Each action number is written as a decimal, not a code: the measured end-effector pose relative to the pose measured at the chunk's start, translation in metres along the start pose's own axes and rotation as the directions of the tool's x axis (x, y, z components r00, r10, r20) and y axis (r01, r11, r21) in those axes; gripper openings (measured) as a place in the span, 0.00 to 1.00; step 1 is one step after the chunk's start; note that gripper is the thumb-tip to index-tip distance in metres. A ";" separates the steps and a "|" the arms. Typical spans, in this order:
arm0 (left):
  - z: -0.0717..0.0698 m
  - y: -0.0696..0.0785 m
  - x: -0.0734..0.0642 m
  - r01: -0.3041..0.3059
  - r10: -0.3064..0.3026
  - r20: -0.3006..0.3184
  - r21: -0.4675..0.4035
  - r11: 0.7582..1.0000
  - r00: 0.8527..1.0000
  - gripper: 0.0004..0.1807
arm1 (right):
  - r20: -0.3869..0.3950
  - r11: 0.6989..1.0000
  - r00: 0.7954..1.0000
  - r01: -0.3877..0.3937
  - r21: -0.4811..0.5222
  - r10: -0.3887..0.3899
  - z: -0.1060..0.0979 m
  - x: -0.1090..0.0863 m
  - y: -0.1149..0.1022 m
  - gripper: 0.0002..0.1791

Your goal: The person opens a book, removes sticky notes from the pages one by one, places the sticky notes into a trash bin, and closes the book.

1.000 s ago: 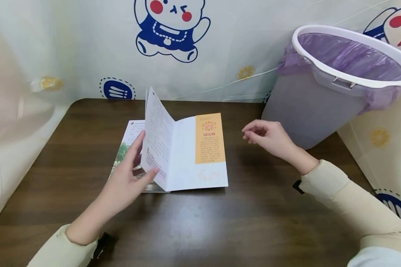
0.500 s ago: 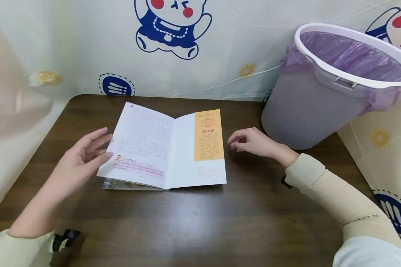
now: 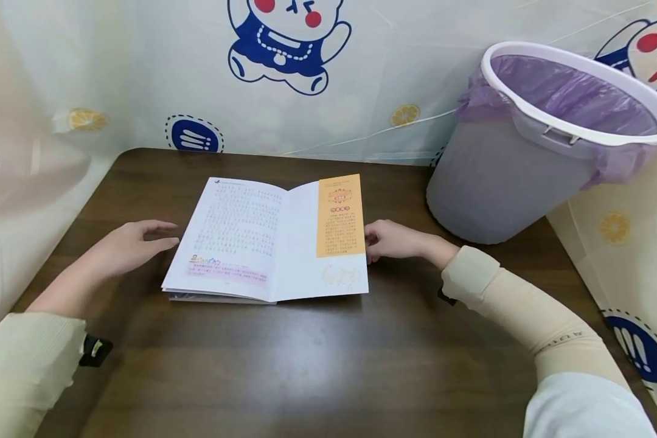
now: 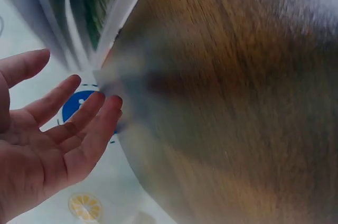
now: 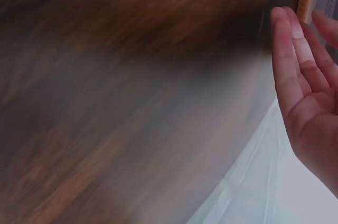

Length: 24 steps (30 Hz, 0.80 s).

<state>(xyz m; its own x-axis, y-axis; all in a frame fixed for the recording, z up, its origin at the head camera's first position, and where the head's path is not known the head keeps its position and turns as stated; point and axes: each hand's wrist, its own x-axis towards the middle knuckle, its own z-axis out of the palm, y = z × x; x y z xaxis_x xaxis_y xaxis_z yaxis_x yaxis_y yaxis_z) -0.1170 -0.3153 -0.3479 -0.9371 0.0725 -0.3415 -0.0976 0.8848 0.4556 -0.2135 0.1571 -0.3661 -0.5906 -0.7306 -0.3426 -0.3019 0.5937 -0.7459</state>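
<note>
An open book (image 3: 241, 243) lies in the middle of the dark wooden table. Its left page carries printed text with a pink band low down; on the right is a white leaf with an orange flap (image 3: 340, 219). My left hand (image 3: 134, 246) hovers just left of the book, thumb and fingers apart, with nothing held. At the flap's outer edge is my right hand (image 3: 391, 238), its fingertips partly hidden by the book. The right wrist view shows its fingers (image 5: 285, 49) nearly straight, with the orange edge between them and the thumb.
A grey bin (image 3: 482, 164) with a white rim and purple liner stands at the back right, against the table. A patterned curtain (image 3: 372, 67) hangs behind and along both sides. The wooden tabletop (image 3: 285, 365) stretches in front of the book.
My left hand has let go of the pages and drawn back left; they now lie flat over the left side. My right hand has moved left to the book's right edge.
</note>
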 end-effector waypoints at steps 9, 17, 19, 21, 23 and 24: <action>-0.001 0.001 0.025 -0.065 0.067 0.091 -0.024 0.998 0.994 0.28 | -0.118 0.991 0.984 0.131 -0.037 -0.135 -0.004 0.030 -0.043 0.26; -0.008 0.003 0.030 0.094 0.004 0.268 -0.352 0.931 0.963 0.33 | -0.087 0.926 0.950 0.267 -0.267 -0.299 0.028 0.084 -0.096 0.25; -0.009 0.004 0.032 0.112 0.011 0.285 -0.413 0.904 0.958 0.34 | -0.049 0.887 0.951 0.266 -0.379 -0.306 0.040 0.096 -0.106 0.24; -0.009 0.007 0.034 0.127 0.014 0.290 -0.461 0.878 0.957 0.35 | -0.008 0.846 0.956 0.256 -0.468 -0.294 0.051 0.106 -0.111 0.25; -0.006 0.011 0.037 0.138 0.012 0.293 -0.488 0.862 0.956 0.36 | 0.034 0.820 0.967 0.233 -0.524 -0.253 0.061 0.112 -0.114 0.27; -0.004 0.014 0.038 0.144 0.009 0.295 -0.495 0.857 0.956 0.37 | 0.056 0.814 0.973 0.219 -0.539 -0.225 0.066 0.113 -0.113 0.29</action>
<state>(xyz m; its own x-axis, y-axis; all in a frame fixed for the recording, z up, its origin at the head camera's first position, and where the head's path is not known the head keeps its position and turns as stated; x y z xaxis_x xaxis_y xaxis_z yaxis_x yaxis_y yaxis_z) -0.1552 -0.3016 -0.3516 -0.7975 0.2133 -0.5643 -0.3846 0.5409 0.7480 -0.1974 -0.0150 -0.3582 -0.4651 -0.8629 -0.1977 -0.7779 0.5049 -0.3740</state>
